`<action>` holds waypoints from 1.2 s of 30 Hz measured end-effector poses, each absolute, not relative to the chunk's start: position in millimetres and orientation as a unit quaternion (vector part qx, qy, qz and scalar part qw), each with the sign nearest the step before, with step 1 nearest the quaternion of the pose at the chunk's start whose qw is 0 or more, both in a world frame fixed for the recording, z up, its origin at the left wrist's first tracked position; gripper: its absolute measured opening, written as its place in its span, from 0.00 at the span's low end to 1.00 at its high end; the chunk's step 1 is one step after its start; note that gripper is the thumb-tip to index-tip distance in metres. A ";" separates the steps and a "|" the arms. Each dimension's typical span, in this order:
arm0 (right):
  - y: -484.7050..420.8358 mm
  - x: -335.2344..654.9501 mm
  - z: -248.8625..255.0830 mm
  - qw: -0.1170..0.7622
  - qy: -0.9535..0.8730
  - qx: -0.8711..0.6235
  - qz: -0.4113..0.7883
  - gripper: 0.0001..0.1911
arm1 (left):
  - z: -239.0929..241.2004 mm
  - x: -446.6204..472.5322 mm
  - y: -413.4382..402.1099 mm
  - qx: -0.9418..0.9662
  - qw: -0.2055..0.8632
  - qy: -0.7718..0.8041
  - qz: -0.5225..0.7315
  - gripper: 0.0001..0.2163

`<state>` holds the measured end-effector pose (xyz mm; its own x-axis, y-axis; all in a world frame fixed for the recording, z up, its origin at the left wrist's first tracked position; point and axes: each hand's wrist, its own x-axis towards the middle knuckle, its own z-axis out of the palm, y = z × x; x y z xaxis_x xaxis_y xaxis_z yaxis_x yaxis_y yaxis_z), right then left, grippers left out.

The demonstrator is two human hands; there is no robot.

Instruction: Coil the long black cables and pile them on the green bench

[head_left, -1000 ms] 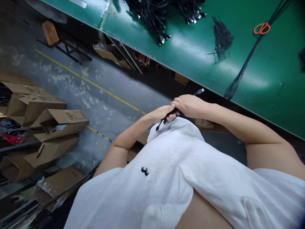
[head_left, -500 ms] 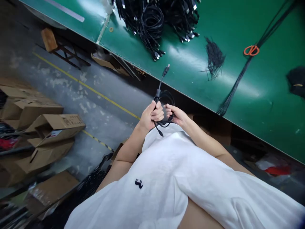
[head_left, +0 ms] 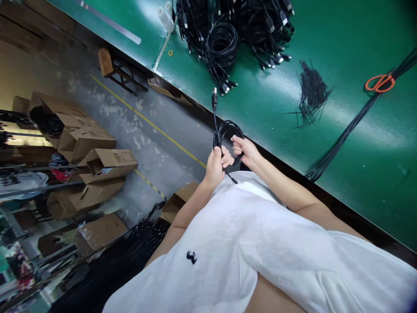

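Observation:
My left hand is closed around a coiled black USB cable in front of my white shirt. The cable's USB plug sticks up above that hand, and its other end hangs below. My right hand is closed at the right side of the coil, its fingers curled across the loops with thumb and forefinger together. Whether a small thing is between those fingertips, I cannot make out.
Ahead is a green table with a heap of black cables, a pile of short black ties, and orange-handled scissors on long dark strands. A stool and cardboard boxes stand on the floor at left.
The view has shifted, so the table and boxes appear farther right. The USB plug now points more upright. Both hands stay closed at the coil, the right one slightly higher against it.

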<state>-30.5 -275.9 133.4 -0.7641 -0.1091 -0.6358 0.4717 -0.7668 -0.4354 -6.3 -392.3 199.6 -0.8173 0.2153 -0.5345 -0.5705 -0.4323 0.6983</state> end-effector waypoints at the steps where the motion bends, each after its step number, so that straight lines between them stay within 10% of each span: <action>1: -266.4 -33.0 131.4 0.139 0.367 0.259 -0.882 0.15 | 201.6 -9.0 -395.8 -0.192 0.254 0.470 0.823 0.21; 13: -210.7 -54.8 168.4 0.025 0.910 -0.305 -0.279 0.19 | 207.8 -23.2 -411.0 -0.173 0.479 0.403 0.760 0.17; 20: -215.5 -43.6 156.0 0.018 0.830 -0.115 -0.546 0.08 | 219.4 -37.5 -418.1 -0.055 0.514 0.447 0.730 0.15; 25: -261.5 -30.2 140.4 0.051 0.411 0.269 -0.870 0.13 | 200.6 -41.9 -401.7 -0.006 0.295 0.551 0.781 0.20; 36: -293.5 -22.5 115.2 0.154 0.122 0.400 -0.895 0.15 | 156.6 -22.3 -384.5 0.000 0.240 0.641 0.729 0.22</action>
<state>-22.5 -293.5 115.2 -0.6326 -0.1788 -0.7536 0.3742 -0.9225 -0.0952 -22.3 -384.5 156.6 -0.8851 0.3498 -0.3071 -0.3494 -0.0632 0.9349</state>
